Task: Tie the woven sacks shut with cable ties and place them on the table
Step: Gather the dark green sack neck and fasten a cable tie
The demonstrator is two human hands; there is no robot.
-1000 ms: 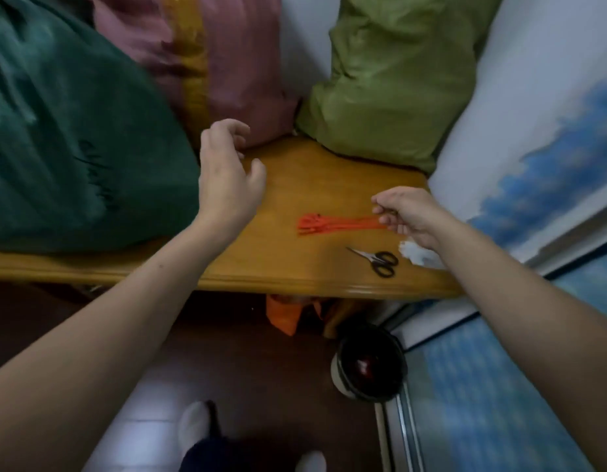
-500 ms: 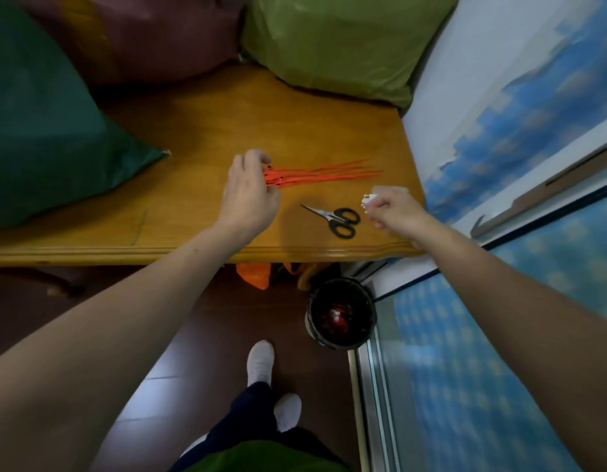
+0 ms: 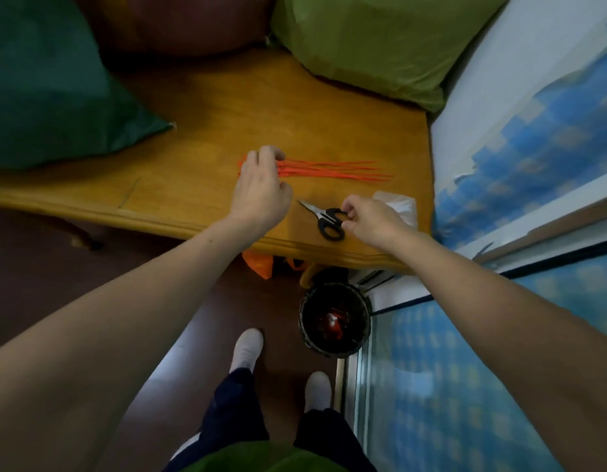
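Observation:
Three filled woven sacks lie on the wooden table (image 3: 206,107): a dark green sack (image 3: 57,83) at the left, a maroon sack (image 3: 179,25) at the back and a light green sack (image 3: 377,42) at the right. A bundle of orange cable ties (image 3: 332,170) lies near the table's front. My left hand (image 3: 261,189) is on the bundle's left end, fingers curled over the ties and hiding their heads. Black-handled scissors (image 3: 324,218) lie to the right, and my right hand (image 3: 370,221) pinches their upper handle loop.
A crumpled white piece (image 3: 399,206) lies behind my right hand by the wall. Under the table's front edge are an orange bag (image 3: 259,265) and a black bin (image 3: 334,318) with red scraps. A blue patterned wall (image 3: 520,158) borders the right side. My feet stand on dark floor.
My left hand came from the sacks down onto the ties' left end. My right hand left the ties' tips and moved to the scissors' handle. The view tilted downward.

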